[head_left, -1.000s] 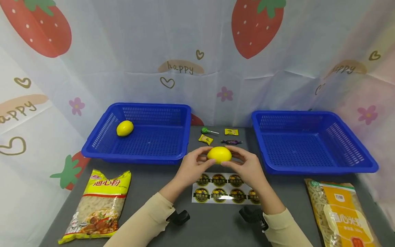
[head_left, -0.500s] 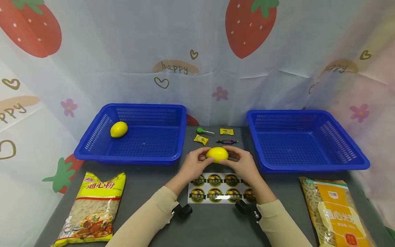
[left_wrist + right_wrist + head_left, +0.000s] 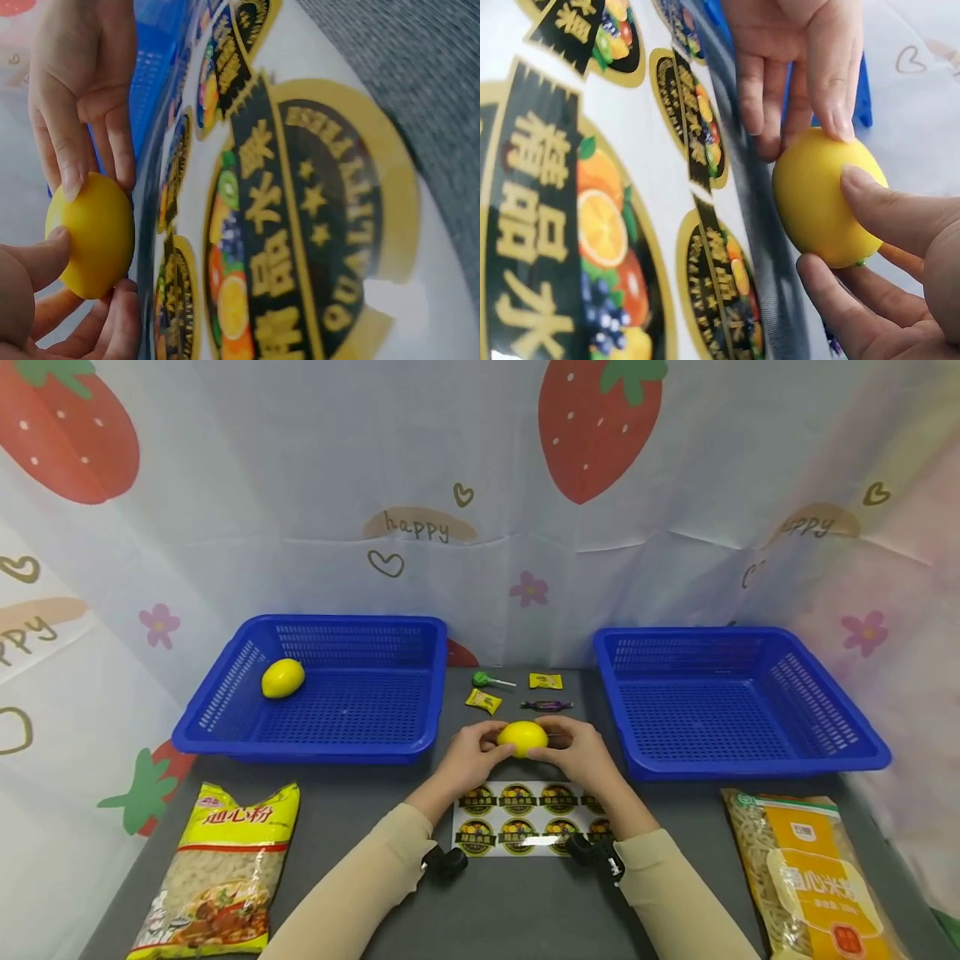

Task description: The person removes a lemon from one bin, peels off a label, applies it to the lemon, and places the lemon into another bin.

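Both hands hold one yellow lemon (image 3: 522,739) between them, low over the grey table, just beyond a sheet of round fruit stickers (image 3: 517,857). My left hand (image 3: 467,760) grips its left end with thumb and fingers. On the opposite end, my right hand (image 3: 576,750) pinches it the same way. In the left wrist view, the thumb lies on the near face of the lemon (image 3: 97,240), with fingers curled behind. A small green tip shows at one end of the lemon (image 3: 825,202) in the right wrist view. Another lemon (image 3: 282,678) lies in the left blue basket (image 3: 307,749).
A second blue basket (image 3: 757,767) stands at right. Between the baskets lie a green lollipop (image 3: 481,679), two yellow-wrapped candies (image 3: 545,681) and a purple-wrapped candy (image 3: 547,706). Pasta bags flank the front: a yellow one (image 3: 225,868) left, an orange one (image 3: 813,877) right.
The held lemon looks slightly smaller and lower, nearer the table, with both hands still on it. The head view has turned a little, so the whole scene shifts left.
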### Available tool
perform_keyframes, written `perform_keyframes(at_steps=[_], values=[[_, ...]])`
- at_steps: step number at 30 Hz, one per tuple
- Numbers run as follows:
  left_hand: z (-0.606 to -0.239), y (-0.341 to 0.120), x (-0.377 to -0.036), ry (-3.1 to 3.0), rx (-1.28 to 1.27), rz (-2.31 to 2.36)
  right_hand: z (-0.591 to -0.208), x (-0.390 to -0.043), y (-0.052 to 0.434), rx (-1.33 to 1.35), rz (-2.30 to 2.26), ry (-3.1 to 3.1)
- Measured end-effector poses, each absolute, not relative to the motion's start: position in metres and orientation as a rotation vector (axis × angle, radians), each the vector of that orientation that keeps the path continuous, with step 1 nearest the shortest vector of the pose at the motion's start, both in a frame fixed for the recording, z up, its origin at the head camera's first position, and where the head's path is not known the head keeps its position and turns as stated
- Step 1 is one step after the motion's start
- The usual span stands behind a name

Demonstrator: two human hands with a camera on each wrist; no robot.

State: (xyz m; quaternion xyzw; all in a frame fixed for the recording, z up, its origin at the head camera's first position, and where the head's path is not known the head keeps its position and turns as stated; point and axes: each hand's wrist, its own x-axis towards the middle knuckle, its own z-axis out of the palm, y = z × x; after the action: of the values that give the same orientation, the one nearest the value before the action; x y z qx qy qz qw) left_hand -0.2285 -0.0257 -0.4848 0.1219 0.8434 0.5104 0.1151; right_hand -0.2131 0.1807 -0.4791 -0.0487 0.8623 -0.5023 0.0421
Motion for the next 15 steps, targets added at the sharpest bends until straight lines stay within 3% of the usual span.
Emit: perform_keyframes(at_steps=[15], values=[[-0.4901, -0.0288, -0.2289, 2.376, 0.332, 1.54, -0.4839, -0.2119, 0.1812, -0.126, -1.506, 2.609]])
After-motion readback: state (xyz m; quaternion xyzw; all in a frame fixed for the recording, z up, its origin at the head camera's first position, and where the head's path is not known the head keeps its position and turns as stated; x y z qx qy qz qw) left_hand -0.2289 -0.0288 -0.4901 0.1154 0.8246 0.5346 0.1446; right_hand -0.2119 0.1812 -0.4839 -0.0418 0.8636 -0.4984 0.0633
